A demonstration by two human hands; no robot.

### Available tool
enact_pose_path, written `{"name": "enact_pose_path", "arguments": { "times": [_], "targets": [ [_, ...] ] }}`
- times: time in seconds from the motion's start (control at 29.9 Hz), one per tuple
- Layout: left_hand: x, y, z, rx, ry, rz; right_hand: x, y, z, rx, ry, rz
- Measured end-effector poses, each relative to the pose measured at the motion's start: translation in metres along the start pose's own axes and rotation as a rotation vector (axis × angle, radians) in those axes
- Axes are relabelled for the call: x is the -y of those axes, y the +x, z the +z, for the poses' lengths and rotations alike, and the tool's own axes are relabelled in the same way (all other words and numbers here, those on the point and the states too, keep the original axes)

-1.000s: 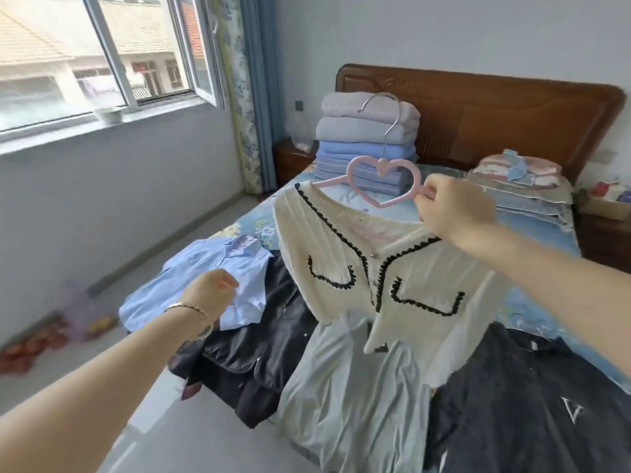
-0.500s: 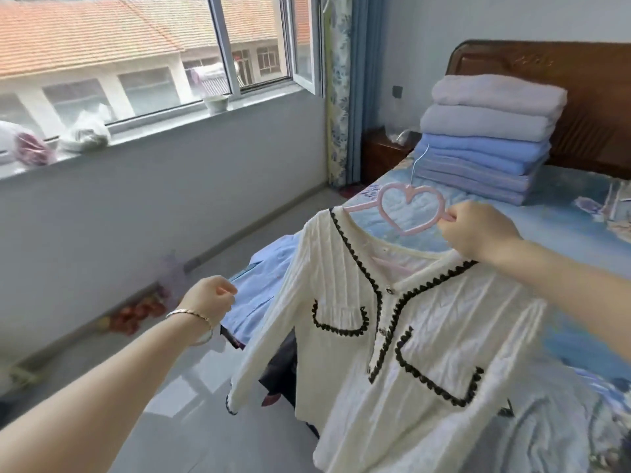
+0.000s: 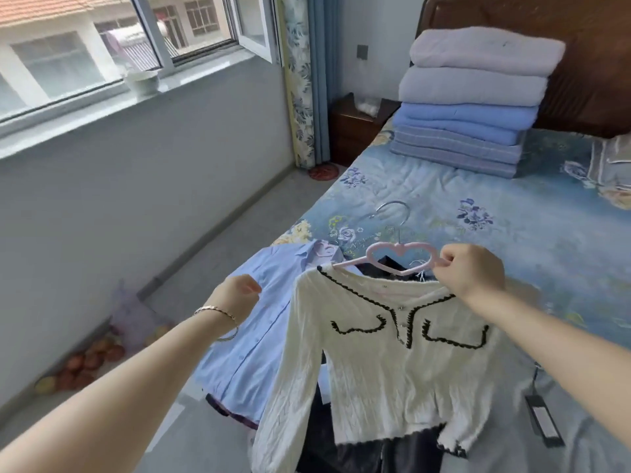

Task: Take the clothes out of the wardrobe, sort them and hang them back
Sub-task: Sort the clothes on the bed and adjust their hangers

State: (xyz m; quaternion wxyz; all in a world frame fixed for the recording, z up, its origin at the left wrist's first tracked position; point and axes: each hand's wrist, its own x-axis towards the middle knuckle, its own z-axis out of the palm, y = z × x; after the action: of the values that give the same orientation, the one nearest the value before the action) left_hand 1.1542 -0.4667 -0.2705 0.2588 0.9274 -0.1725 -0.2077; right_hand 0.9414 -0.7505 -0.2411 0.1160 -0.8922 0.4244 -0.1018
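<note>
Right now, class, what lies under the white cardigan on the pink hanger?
Dark clothing shows below the hem of the white cardigan and above its neckline. What lies between is covered; one garment or several, I cannot tell.

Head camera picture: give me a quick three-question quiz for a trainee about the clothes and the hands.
1. True or false: the right hand grips the pink hanger that carries the white cardigan.
2. Which garment lies on the bed to the left of the cardigan? A. yellow dress B. light blue shirt C. red towel
3. Short answer: what does the left hand hold?
Key: 1 true. 2 B. 3 nothing; its fingers are curled and empty.
</note>
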Motion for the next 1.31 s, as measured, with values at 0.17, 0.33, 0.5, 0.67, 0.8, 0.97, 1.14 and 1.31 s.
{"name": "enact_pose_path", "arguments": {
  "times": [0.17,0.33,0.5,0.67,0.8,0.97,1.14,1.31],
  "targets": [
    [-0.005,0.126,0.019,0.136,0.049,0.034,0.006,0.057,0.061,-0.122,-0.013,0.149],
    [-0.023,0.252,0.060,0.286,0.131,0.067,0.012,0.124,0.126,-0.252,-0.082,0.311],
    [-0.037,0.366,0.126,0.408,0.248,0.138,0.004,0.172,0.203,-0.263,-0.164,0.359],
    [-0.028,0.458,0.201,0.411,0.366,0.218,-0.017,0.203,0.261,-0.334,-0.188,0.342],
    [-0.015,0.529,0.277,0.378,0.557,0.282,-0.033,0.244,0.322,-0.311,-0.157,0.310],
    [-0.009,0.575,0.331,0.351,0.664,0.252,-0.044,0.261,0.365,-0.316,-0.138,0.222],
    [-0.015,0.583,0.319,0.278,0.615,0.275,-0.049,0.259,0.377,-0.263,-0.069,0.223],
    [-0.026,0.553,0.251,0.175,0.511,0.433,-0.040,0.247,0.346,-0.203,-0.060,0.220]
  ]
}}
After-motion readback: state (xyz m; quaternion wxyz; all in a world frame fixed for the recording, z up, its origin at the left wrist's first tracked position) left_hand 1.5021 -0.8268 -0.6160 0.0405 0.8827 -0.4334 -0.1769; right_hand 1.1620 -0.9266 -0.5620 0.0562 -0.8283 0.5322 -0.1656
